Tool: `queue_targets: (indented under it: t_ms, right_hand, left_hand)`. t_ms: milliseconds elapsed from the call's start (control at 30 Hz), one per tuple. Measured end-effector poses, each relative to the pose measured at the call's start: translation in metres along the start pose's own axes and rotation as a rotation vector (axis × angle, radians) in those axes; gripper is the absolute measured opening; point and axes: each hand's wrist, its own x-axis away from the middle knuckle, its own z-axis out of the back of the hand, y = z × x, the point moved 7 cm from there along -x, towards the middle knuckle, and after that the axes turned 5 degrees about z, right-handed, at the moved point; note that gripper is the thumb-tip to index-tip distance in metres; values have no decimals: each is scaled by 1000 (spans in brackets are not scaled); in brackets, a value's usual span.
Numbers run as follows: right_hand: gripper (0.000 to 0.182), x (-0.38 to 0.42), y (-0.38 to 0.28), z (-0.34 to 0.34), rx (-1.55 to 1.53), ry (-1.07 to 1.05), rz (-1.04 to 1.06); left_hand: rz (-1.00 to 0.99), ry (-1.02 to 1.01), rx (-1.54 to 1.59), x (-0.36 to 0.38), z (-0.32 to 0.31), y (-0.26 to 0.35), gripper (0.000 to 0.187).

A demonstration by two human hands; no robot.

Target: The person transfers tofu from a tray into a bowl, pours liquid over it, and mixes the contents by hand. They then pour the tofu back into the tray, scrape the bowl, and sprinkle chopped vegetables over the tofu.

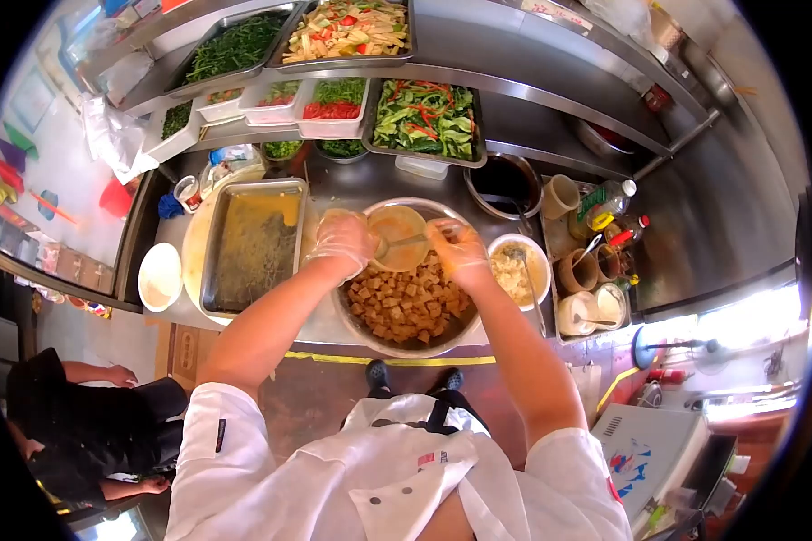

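Over the back of a large metal bowl [341, 311], my left hand [345, 239] in a clear plastic glove grips a small bowl [397, 221] tilted toward me, with light brown residue inside. My right hand [457, 245], also gloved, is closed around the handle of a spoon [406, 241] that reaches into the small bowl. Brown cubes [401, 302], which look like tofu, fill much of the metal bowl beneath. To the right of my right hand sits a white bowl of pale minced food [514, 275] with a spoon in it.
At left, a metal tray [253, 252] lies on a round board, beside a white bowl [160, 277]. Dark liquid fills a pot [503, 180] behind. Bottles [612, 206] and seasoning jars [577, 313] stand right. Vegetable trays [424, 117] occupy the shelves. A person in black [90, 424] is at lower left.
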Motion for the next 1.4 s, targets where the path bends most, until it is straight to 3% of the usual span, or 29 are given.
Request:
queue_targets:
  t_ms: [67, 200, 267, 400, 667, 733, 833, 967, 1000, 1100, 1133, 1267, 1333, 1400]
  right_hand:
    - [35, 6, -4, 0, 182, -25, -29]
    - [35, 17, 20, -1, 69, 44, -61]
    - [34, 7, 76, 2, 63, 70, -134]
    - [26, 33, 63, 12, -379, 244, -376]
    - [32, 57, 9, 74, -377, 264, -314]
    - [30, 60, -7, 88, -354, 291, -229]
    - [25, 63, -32, 104, -179, 304, -50]
    - [23, 58, -74, 81, 304, 204, 848]
    - [30, 60, -79, 70, 431, 181, 852]
    - [26, 50, -49, 33, 264, 217, 823]
    - [24, 44, -41, 26, 226, 210, 716]
    - [26, 37, 18, 6, -177, 247, -232]
    - [26, 40, 30, 8, -253, 239, -346]
    - [28, 49, 33, 17, -327, 222, -455]
  left_hand:
    - [6, -2, 26, -1, -1, 8, 39]
    - [2, 49, 66, -2, 2, 17, 37]
    - [1, 106, 92, -5, -4, 14, 36]
    - [-35, 129, 6, -19, -20, 9, 32]
    - [114, 97, -85, -31, -13, -20, 27]
    - [59, 234, -69, -32, -1, -21, 26]
    - [56, 248, -99, -43, -2, -28, 26]
    - [10, 205, -171, -41, -2, -23, 26]
    - [-7, 179, -181, -36, 4, -17, 25]
    - [-31, 160, -191, -32, -8, -10, 25]
    - [-32, 162, -191, -30, -9, -6, 25]
    - [36, 157, -34, -18, -3, 2, 26]
    - [-31, 119, -81, -19, -9, 4, 25]
    - [31, 141, -12, -17, -4, -2, 25]
